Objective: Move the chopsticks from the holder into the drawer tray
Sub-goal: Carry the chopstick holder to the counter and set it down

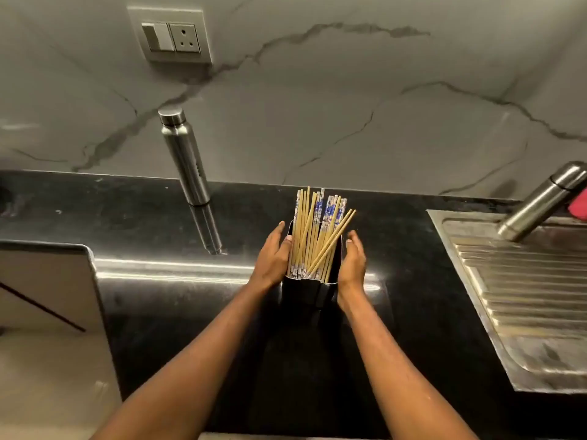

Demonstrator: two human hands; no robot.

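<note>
A person's bare hands frame a dark metal holder (309, 290) that stands on a black counter (397, 265), just in front of a marbled wall (317, 106). The left hand (271, 260) lies flat against the holder's left side, fingers straight and together, thumb resting at the rim beside the sticks. The right hand (352, 265) cups the right side, fingers gently curled and loose; whether its palm presses the metal or sits just off it cannot be told. Neither hand has closed around anything.

A thick bundle of chopsticks (317, 236) stands in the holder, fanning up and away from the camera. Most are pale wood with blue-and-white patterned ends; a couple lean out to the right, crossing the others.

A steel bottle (185, 157) stands on the counter to the left, close to the wall, its reflection running toward the viewer in the polished stone. At right, a ribbed steel drainboard (524, 296) is set into the counter, and a second steel flask (543, 201) stands on its far end, with something red (578, 206) just beside it at the frame's edge. A switch and socket plate (171, 36) is fixed high on the wall. At lower left, a pale surface (44, 281) adjoins the counter.
</note>
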